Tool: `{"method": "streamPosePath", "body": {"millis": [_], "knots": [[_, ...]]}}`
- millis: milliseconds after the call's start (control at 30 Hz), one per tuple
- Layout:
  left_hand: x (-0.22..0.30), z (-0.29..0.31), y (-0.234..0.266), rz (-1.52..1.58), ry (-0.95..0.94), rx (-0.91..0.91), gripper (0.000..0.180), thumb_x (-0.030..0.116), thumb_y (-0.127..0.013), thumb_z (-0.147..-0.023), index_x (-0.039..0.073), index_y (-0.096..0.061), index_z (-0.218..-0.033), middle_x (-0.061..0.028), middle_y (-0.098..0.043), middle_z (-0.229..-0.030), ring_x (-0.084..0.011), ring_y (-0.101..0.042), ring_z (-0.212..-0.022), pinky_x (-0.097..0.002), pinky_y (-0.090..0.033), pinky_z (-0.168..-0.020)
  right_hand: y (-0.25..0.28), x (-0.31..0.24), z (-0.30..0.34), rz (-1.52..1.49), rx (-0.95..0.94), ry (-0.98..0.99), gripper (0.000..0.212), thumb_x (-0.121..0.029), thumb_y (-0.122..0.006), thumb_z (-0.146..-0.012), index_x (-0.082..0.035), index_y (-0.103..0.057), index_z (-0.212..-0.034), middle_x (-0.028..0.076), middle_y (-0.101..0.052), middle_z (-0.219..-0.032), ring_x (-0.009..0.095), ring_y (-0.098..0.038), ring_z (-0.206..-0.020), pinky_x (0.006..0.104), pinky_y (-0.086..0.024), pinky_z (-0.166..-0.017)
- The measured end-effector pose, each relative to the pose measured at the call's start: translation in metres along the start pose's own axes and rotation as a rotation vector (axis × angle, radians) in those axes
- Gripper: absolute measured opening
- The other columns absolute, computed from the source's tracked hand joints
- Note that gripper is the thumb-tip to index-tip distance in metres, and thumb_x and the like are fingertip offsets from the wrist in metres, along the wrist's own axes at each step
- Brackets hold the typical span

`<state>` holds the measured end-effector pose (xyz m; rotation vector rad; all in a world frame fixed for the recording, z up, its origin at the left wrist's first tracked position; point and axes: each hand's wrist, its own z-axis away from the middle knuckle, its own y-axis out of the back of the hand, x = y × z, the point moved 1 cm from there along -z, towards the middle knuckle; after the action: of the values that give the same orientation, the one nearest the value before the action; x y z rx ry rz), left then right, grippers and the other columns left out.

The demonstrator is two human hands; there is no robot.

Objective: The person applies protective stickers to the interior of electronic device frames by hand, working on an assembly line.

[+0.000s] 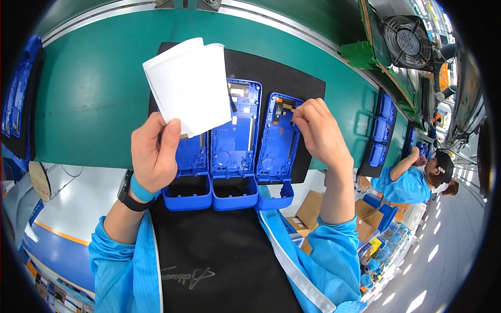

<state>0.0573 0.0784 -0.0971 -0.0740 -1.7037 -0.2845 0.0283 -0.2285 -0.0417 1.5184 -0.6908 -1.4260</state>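
Note:
My left hand (154,156) pinches a few white paper sheets (193,91) between thumb and fingers. They hide most of the leftmost blue plastic housing (192,159). Beside it lie the middle blue housing (235,141) and the right blue housing (275,148), all open side up on a black mat (297,86). Over the upper right corner of the right housing, my right hand (321,130) has its fingertips pressed together, near a brown flat cable (280,110). Whatever lies between those fingertips is too small to make out.
The mat lies on a green bench (94,94). More blue housings rest on mats at the far left (20,94) and at right (382,125). A black fan (408,40) stands upper right. Another person (409,180) works farther along the bench. Cardboard boxes (308,214) are below.

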Motion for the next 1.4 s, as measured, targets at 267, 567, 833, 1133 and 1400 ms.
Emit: {"method": "streamPosePath", "body": {"millis": [267,567,833,1133,1400], "knots": [[0.000,-0.001,0.001,-0.013,0.016,-0.015,0.026,0.018,-0.053,-0.100,0.000,-0.053,-0.081,-0.0013,-0.048,-0.060,-0.0057,-0.038,-0.054,-0.0232,-0.030,-0.050,0.009,0.005,0.001,0.065,-0.120,0.016,0.004,0.000,-0.060,-0.084,0.000,-0.055,-0.085,0.012,-0.054,-0.084,0.030,-0.051,-0.082,0.0382,-0.044,-0.074],[0.002,-0.001,0.000,-0.012,0.015,-0.014,0.027,0.018,-0.052,-0.100,-0.001,-0.054,-0.082,-0.0012,-0.049,-0.061,-0.0052,-0.038,-0.055,-0.0228,-0.031,-0.051,0.010,0.002,-0.002,0.080,-0.181,0.020,0.004,-0.001,-0.059,-0.084,0.000,-0.057,-0.088,0.012,-0.055,-0.087,0.031,-0.051,-0.084,0.0390,-0.044,-0.074],[0.001,0.000,0.000,-0.001,0.012,-0.006,0.025,0.017,-0.052,-0.100,-0.001,-0.054,-0.082,-0.0009,-0.049,-0.061,-0.0048,-0.038,-0.055,-0.0224,-0.031,-0.050,0.010,0.003,-0.002,0.071,-0.206,0.003,0.005,0.000,-0.059,-0.084,0.000,-0.056,-0.088,0.013,-0.054,-0.086,0.031,-0.051,-0.082,0.0393,-0.044,-0.074],[-0.001,0.000,0.003,-0.013,0.004,-0.019,0.025,0.016,-0.052,-0.100,-0.001,-0.054,-0.082,-0.0010,-0.050,-0.061,-0.0052,-0.039,-0.055,-0.0228,-0.030,-0.050,0.008,0.001,-0.004,0.132,-0.186,0.036,0.006,-0.001,-0.061,-0.083,-0.001,-0.057,-0.087,0.012,-0.055,-0.085,0.031,-0.051,-0.082,0.0397,-0.044,-0.073],[0.017,-0.004,0.001,0.042,0.073,-0.018,0.021,0.013,-0.053,-0.098,-0.002,-0.057,-0.085,-0.0011,-0.051,-0.062,-0.0049,-0.042,-0.057,-0.0231,-0.033,-0.051,0.012,-0.009,0.001,0.063,0.034,0.057,0.010,0.002,-0.067,-0.078,0.000,-0.061,-0.085,0.011,-0.060,-0.085,0.029,-0.058,-0.078,0.0346,-0.048,-0.066]]}}
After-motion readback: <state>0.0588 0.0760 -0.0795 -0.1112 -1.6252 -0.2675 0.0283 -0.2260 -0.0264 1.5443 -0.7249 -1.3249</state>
